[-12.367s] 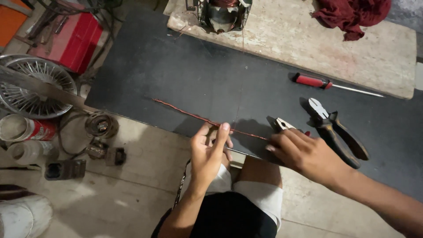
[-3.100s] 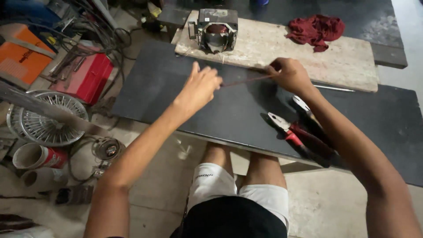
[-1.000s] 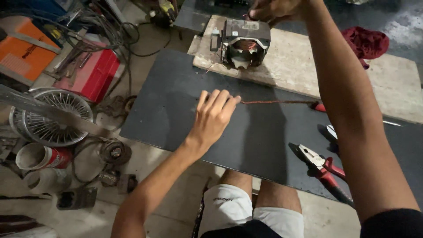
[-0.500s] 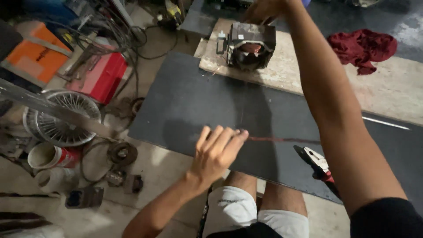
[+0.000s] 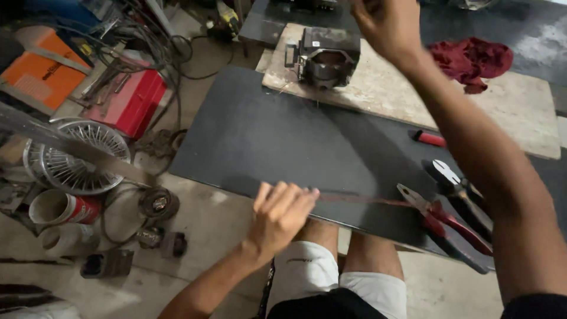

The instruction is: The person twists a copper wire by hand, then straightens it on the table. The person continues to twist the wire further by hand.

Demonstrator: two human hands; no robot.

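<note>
My left hand (image 5: 280,212) is at the near edge of the black mat (image 5: 266,136), its fingers pinched on one end of a thin reddish wire (image 5: 360,199). The wire lies flat on the mat and runs right toward the red-handled pliers (image 5: 443,215). My right hand (image 5: 387,23) is raised at the top of the view, just right of the dark metal motor stator (image 5: 328,56) on the pale wooden board (image 5: 384,88). Its fingers are curled, and whether they hold anything is not visible. My right forearm crosses over the tools.
A second pair of pliers with dark handles (image 5: 463,192) and a red-handled screwdriver (image 5: 428,139) lie on the mat at the right. A red rag (image 5: 472,59) sits on the board. On the floor at the left are a fan guard (image 5: 77,156), a red toolbox (image 5: 130,100), an orange case (image 5: 41,77) and cans (image 5: 59,207).
My left hand has drawn back to the mat's near edge with the wire. My right hand has left the wire and risen beside the stator.
</note>
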